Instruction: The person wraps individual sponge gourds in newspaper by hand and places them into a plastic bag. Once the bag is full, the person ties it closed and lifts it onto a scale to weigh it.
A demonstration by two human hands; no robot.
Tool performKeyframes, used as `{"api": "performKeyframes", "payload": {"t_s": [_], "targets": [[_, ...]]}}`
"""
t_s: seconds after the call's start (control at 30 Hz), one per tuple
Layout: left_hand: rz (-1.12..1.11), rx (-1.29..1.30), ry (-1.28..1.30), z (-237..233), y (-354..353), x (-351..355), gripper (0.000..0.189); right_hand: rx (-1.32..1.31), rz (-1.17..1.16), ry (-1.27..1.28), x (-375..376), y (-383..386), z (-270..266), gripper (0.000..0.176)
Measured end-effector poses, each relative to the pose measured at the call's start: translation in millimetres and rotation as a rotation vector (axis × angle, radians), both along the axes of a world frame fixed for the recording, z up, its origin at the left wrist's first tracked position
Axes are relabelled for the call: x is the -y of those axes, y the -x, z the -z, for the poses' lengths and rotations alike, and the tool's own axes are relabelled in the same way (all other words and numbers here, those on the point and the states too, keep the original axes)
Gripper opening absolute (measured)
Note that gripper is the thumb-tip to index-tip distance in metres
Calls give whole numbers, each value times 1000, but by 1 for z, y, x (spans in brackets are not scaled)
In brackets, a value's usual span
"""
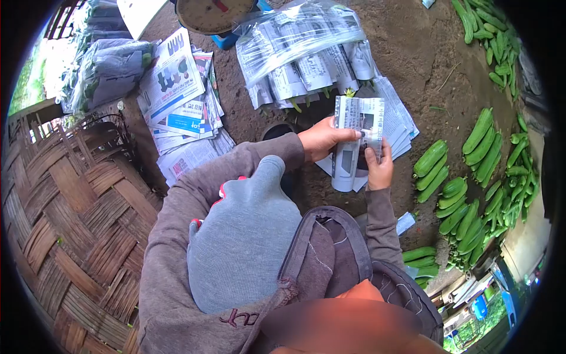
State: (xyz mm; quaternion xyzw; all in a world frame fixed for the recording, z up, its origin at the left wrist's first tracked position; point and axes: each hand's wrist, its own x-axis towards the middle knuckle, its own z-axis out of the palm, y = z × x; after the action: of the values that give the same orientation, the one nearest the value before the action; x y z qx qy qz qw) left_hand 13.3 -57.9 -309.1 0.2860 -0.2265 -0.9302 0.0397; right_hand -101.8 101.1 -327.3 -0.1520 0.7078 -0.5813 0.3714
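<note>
A newspaper roll (348, 159) lies between my hands, with a green vegetable tip (349, 92) showing at its far end. My left hand (328, 139) is closed on the roll's left side, thumb across the paper. On the right side, my right hand (378, 166) holds the paper's edge with its fingers wrapped round it. Just beyond, several paper-wrapped rolls (312, 71) lie together in a clear plastic bag (289, 44). Loose newspaper sheets (398, 115) are partly under the roll at the right.
Newspaper stacks (177, 88) lie at the left near a bagged bundle (115, 68). Green cucumber-like vegetables (431, 168) lie in groups on the dirt floor (407, 53) at the right. A woven wall (76, 236) stands at the left; a round-topped stool (215, 15) is at the top.
</note>
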Motion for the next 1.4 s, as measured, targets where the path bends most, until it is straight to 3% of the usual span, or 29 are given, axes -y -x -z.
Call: {"api": "performKeyframes", "payload": {"t_s": [0.03,0.17,0.3,0.33,0.4,0.43,0.47,0.5,0.53,0.57,0.6,0.67,0.73,0.8,0.87,0.93,1.0,1.07,1.13,1.2,1.27,1.3,1.37,1.4], "targets": [[-44,-15,59,-4,2,1,34,-5,-85,-54,1,-2,-11,48],[-215,24,144,-16,8,13,35,-652,-346,-25,35,-28,-54,62],[-277,74,291,-30,19,26,38,-774,-308,-68,63,-18,-49,56],[-102,88,518,-26,18,39,44,-713,-293,-64,65,-7,-43,55],[26,99,1076,-24,14,64,45,-592,-254,-63,66,14,-31,53],[88,296,1604,-38,9,75,45,-518,-232,-59,65,24,-24,52],[11,288,1947,-40,11,92,44,-601,-230,-74,67,28,-19,52],[4,448,2215,-42,15,106,47,-681,-226,-93,69,26,-14,52],[13,493,2267,-26,18,123,50,-763,-225,-114,73,24,-10,53],[147,613,2208,-17,23,136,39,-762,-213,-80,82,19,-4,53],[233,623,2315,-4,26,152,22,-766,-222,-82,93,12,-1,53],[195,560,2304,8,32,166,12,-831,-218,-28,120,2,5,51],[91,481,2141,5,31,161,13,-902,-188,-34,153,-3,1,50],[49,350,2284,-1,30,157,6,-1057,-164,-32,180,0,5,53],[35,292,2138,14,27,160,4,-1068,-99,39,192,2,23,50],[175,401,2181,18,24,151,6,-962,-90,36,188,0,19,51],[176,425,2041,1,23,128,10,-813,-5,131,183,-5,36,49],[206,462,2095,3,18,118,13,-708,-6,255,167,0,25,46],[223,447,2114,-7,10,104,14,-859,-113,238,126,39,-2,45],[137,352,2311,-12,3,73,19,-1023,-223,184,70,87,-9,42],[229,56,2127,-10,-6,33,29,-1075,-105,-4,-6,155,-9,31],[386,-22,2061,-1,-13,15,33,-1178,-47,-120,-48,195,-1,27],[678,-95,1977,21,-24,-10,42,-1024,223,-482,-150,255,-3,25],[817,-89,1962,31,-27,-16,45,-998,497,-655,-208,283,22,26]]}}
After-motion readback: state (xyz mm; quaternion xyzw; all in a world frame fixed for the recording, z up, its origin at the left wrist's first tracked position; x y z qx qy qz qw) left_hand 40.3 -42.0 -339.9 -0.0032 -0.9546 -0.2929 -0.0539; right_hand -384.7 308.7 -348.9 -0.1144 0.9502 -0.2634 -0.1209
